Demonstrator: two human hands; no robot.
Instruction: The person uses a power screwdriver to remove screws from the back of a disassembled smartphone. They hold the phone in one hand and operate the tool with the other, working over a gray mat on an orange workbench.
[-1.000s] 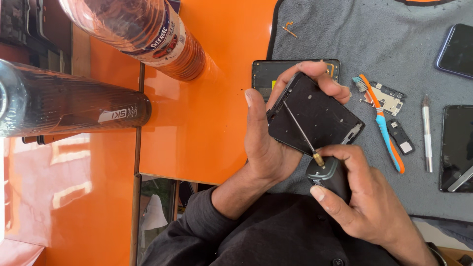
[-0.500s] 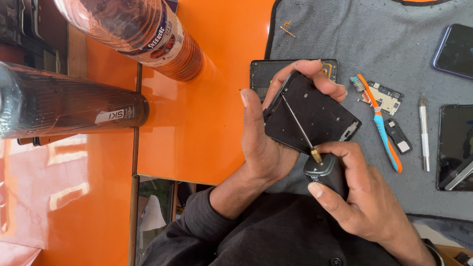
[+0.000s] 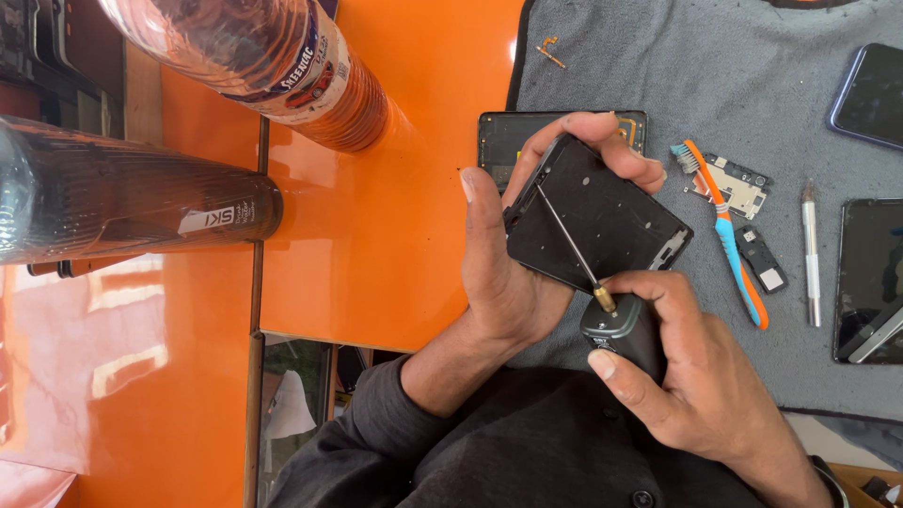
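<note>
My left hand [image 3: 513, 254] grips a black phone frame [image 3: 611, 221], tilted above the grey mat [image 3: 752, 94]. My right hand [image 3: 687, 376] holds a dark-handled electric screwdriver [image 3: 616, 329]; its thin shaft slants up-left, and the tip rests on the frame near its upper left edge. Behind the frame another black phone part [image 3: 503, 141] lies on the mat, partly hidden by my fingers.
A toothbrush with an orange and blue handle [image 3: 729, 235], a small circuit board [image 3: 743, 183], a small black part [image 3: 762, 259] and a silver pen-like tool [image 3: 811, 254] lie on the mat. Phones [image 3: 870, 94] [image 3: 870, 282] sit at right. Two bottles [image 3: 282, 66] [image 3: 122, 202] stand on the orange table [image 3: 376, 245].
The view has shifted slightly. Both hands keep the same hold, with the screwdriver tip still on the frame.
</note>
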